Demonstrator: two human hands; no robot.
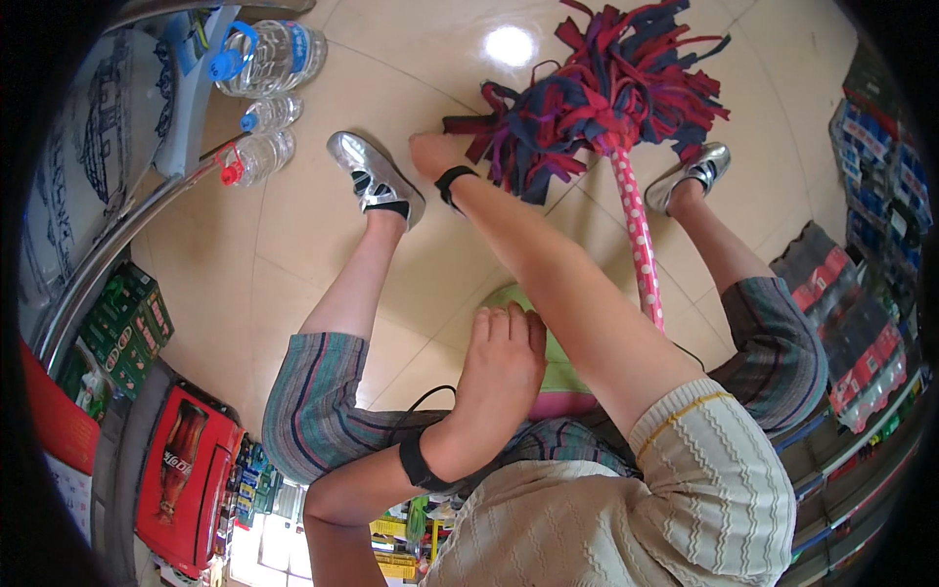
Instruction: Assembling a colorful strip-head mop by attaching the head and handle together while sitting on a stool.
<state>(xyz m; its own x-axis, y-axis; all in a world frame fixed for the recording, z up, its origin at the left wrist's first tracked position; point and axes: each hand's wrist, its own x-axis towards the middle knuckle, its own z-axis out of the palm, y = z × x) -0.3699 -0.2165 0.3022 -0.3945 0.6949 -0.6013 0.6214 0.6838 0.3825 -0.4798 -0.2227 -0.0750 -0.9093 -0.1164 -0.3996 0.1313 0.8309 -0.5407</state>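
A mop [611,108] with dark blue, red and purple cloth strips has its head away from me, between my feet. Its pink handle with white dots [634,225] runs back toward my lap and passes out of sight behind my right arm. Stretched across to the left, my right hand [440,158] is closed at the mop's left strips and seems to grip one; its fingertips are hidden. My left hand [504,357] hangs over my lap, fingers curled together, back of the hand up. What lies under those fingers, if anything, cannot be seen.
I sit on a green and pink stool [559,377]. Water bottles [279,59] stand on the tiled floor at the far left, beside a metal rail [108,240]. A red crate [186,479] is at the near left. Packed bottles [846,323] and shelves line the right.
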